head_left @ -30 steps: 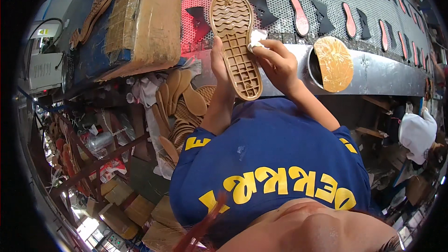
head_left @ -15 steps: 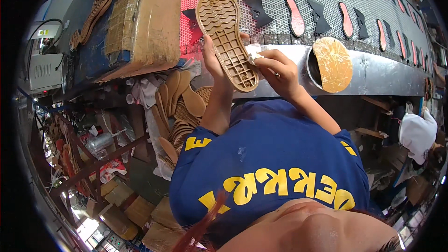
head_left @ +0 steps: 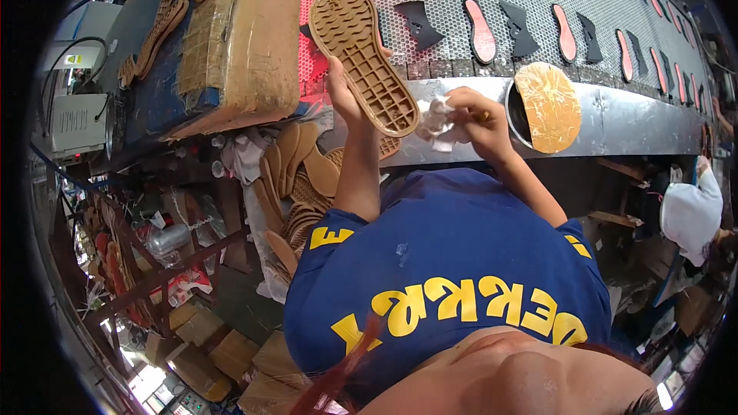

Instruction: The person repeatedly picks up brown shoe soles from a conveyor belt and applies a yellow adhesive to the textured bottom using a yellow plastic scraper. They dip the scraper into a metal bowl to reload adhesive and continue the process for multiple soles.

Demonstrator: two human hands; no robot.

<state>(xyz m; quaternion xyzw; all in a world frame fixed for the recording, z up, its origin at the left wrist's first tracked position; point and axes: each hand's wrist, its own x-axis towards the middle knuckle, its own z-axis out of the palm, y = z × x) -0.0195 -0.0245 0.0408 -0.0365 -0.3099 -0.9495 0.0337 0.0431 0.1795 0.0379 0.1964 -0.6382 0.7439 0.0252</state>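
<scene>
My left hand (head_left: pixel 344 94) grips a tan shoe sole (head_left: pixel 363 54) by its edge, above the metal ledge. The sole is tilted, its wavy and gridded face toward me. Just right of the sole's lower end, my right hand (head_left: pixel 483 124) pinches a crumpled white cloth (head_left: pixel 438 121). The cloth is apart from the sole or barely beside it. A small yellowish thing shows at the right hand's fingers, too small to name. Below my left forearm lies a heap of tan soles (head_left: pixel 296 165), partly hidden by my arm.
Ahead runs a mesh conveyor belt (head_left: pixel 453 61) bearing pink insoles (head_left: pixel 482 31) and black cut pieces (head_left: pixel 420 25). On the metal ledge (head_left: pixel 615 119) stands a round pot half covered by a taped disc lid (head_left: pixel 550 107). A large taped cardboard box (head_left: pixel 257 38) blocks the left.
My right hand and the white cloth have drawn away from the sole's edge to the right. The sole in my left hand has shifted slightly left and up.
</scene>
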